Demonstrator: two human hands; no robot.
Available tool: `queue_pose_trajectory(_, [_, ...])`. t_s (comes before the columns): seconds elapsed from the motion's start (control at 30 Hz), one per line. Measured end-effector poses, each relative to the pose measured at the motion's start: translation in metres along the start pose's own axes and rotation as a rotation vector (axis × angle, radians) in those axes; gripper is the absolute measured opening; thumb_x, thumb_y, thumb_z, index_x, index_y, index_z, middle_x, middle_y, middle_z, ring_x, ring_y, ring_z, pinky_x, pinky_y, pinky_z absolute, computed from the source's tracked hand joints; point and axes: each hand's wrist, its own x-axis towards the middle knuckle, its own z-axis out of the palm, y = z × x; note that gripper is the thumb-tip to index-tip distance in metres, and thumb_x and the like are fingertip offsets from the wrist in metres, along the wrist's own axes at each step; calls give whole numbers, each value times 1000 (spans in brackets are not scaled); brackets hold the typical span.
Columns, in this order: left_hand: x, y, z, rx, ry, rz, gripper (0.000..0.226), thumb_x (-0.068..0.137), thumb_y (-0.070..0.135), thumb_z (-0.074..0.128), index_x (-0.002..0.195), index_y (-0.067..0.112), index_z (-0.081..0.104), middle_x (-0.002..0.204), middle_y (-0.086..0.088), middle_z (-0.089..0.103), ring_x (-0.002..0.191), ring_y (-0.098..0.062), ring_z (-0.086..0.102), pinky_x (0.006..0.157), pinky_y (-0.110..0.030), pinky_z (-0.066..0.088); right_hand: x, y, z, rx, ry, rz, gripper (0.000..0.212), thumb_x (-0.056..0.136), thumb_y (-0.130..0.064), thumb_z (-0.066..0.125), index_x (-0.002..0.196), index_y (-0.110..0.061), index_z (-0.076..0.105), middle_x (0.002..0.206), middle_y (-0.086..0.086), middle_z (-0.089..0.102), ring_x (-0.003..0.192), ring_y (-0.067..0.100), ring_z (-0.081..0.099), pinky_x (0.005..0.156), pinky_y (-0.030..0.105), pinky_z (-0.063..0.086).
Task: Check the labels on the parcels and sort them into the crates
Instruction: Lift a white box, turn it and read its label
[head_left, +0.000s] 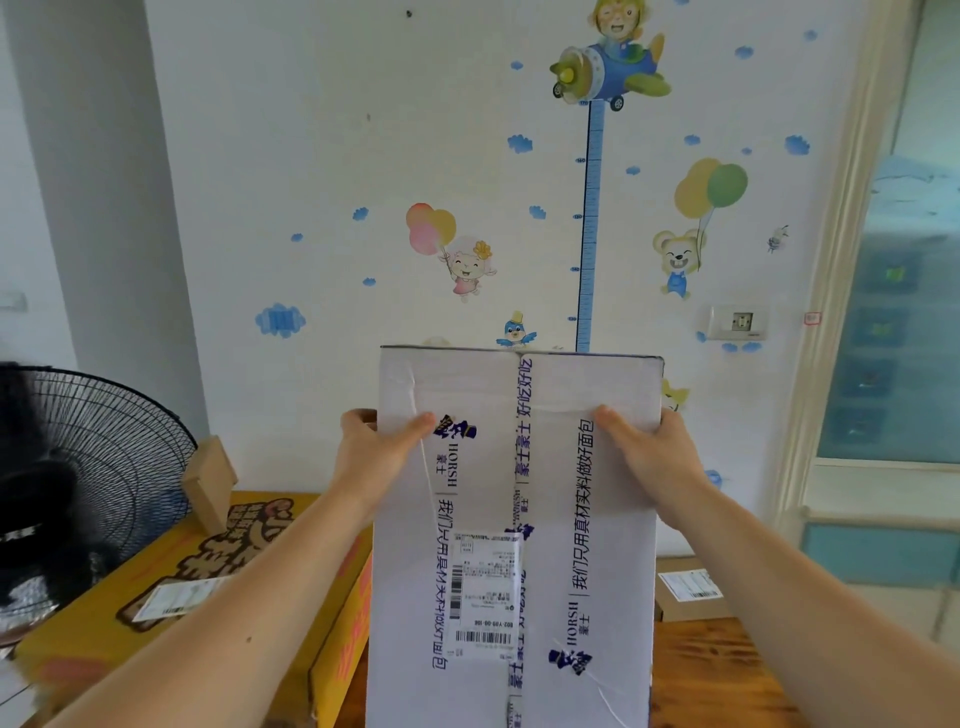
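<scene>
I hold a large white cardboard parcel (550, 499) with blue printed lettering up in front of me, its taped face toward the camera. My left hand (374, 452) grips its left edge, thumb on the front face. My right hand (649, 452) grips its right edge the same way. A white shipping label (485, 590) with barcodes is stuck on the lower middle of that face. No crate is in view.
A yellow printed box (218, 566) with its own label lies at the lower left on a wooden table (727, 670). A small brown parcel (685, 597) with a label sits at the right. A black fan (88, 467) stands at the left, a small cardboard piece (210, 483) beside it.
</scene>
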Motion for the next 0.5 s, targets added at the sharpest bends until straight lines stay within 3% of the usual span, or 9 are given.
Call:
queue_pose_trajectory(0.07, [-1,0,-7,-22,-90,5,54,81,29,78,120,20,42,110,-4,62,96,-24,65,87,-48,55,5,4,-3,30,-48,23,91,43,-57,78,122,-17,58,104,0,72,90,20,70,72,33,55])
queue_pose_trajectory(0.1, [-2,1,-10,-39,-156,15,52,83,25,77,122,25,42,114,-3,63,98,-24,66,86,-46,55,6,5,-5,47,-68,29,87,44,-48,81,122,-16,59,103,2,72,90,21,70,74,35,56])
queue_pose_trajectory(0.2, [-5,-1,-14,-71,-324,57,59,83,14,77,122,41,41,115,4,64,103,-17,64,82,-36,54,4,6,-7,116,-91,9,54,71,-20,84,118,-18,58,104,2,71,92,21,68,84,39,54])
queue_pose_trajectory(0.27, [-6,-4,-13,-56,-311,94,68,81,4,76,126,38,38,113,6,64,103,-13,64,83,-33,53,3,8,-6,141,-135,-17,52,79,-18,81,122,-27,52,106,-3,69,94,18,67,84,38,53])
queue_pose_trajectory(0.4, [-3,-11,-11,24,-230,144,82,81,11,77,143,29,28,119,10,61,110,-16,61,101,-46,47,4,10,-3,76,-167,-71,80,75,-22,85,139,-32,37,118,-4,63,107,22,61,94,47,52])
queue_pose_trajectory(0.5, [2,-12,-8,61,-187,161,79,83,17,77,144,28,29,120,8,60,111,-21,60,101,-51,47,1,10,0,21,-79,-88,73,81,-32,80,140,-28,37,118,-4,61,104,22,59,89,42,51])
